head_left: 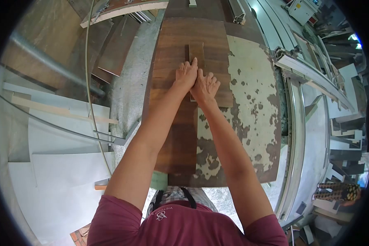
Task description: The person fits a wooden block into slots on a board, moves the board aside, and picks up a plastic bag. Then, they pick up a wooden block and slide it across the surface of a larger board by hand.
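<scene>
A small brown wooden strip point(197, 51) lies lengthwise on a larger brown wood panel point(168, 139), which rests on a worktable with a patchy, peeling surface point(252, 119). My left hand point(186, 75) is at the strip's left side, its fingers curled and bunched. Close against it on the right, my right hand point(206, 86) rests on the strip, with its fingers bent and partly spread. Both hands cover the middle of the strip, and its near end shows just below them. The undersides of the fingers are hidden.
Along the right runs a metal rail point(295, 143), joined by a crossing metal fence point(311, 74). White boards point(69, 184) and a cable point(87, 69) are at the left. Another person point(340, 192) is at the far right. A green block point(159, 180) sits by the near table edge.
</scene>
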### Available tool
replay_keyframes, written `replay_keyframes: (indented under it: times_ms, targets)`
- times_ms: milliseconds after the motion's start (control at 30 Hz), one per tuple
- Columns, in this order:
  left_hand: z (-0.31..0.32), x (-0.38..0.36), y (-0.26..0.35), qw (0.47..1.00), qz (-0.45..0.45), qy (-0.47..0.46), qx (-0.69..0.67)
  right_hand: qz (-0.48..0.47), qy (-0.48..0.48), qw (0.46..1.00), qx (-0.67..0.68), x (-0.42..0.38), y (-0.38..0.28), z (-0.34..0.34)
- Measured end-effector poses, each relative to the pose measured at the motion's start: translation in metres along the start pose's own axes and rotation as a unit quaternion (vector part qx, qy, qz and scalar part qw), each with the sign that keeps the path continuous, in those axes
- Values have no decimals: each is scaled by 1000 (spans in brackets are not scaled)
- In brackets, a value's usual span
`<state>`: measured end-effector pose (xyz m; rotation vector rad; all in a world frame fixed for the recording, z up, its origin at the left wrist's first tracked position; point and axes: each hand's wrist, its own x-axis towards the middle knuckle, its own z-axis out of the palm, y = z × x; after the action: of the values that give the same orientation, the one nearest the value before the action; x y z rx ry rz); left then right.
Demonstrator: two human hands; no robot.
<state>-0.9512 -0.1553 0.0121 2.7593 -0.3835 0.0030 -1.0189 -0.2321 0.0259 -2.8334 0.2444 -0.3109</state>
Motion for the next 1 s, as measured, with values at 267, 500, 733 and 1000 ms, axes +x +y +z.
replay_keyframes:
  times_ms: [267, 500, 733, 1000]
  targets:
    - [-2, 137, -16, 999, 15, 33, -28, -12, 19, 999, -36, 137, 4, 37]
    - [17, 202, -19, 999, 14, 31, 3, 25, -35, 998, -50, 192, 8, 43]
    - [13, 154, -14, 1000, 27, 10, -6, -2, -21, 998, -66, 146, 14, 30]
    - [15, -13, 24, 999, 22, 28, -6, -28, 19, 998, -48, -14, 28, -13]
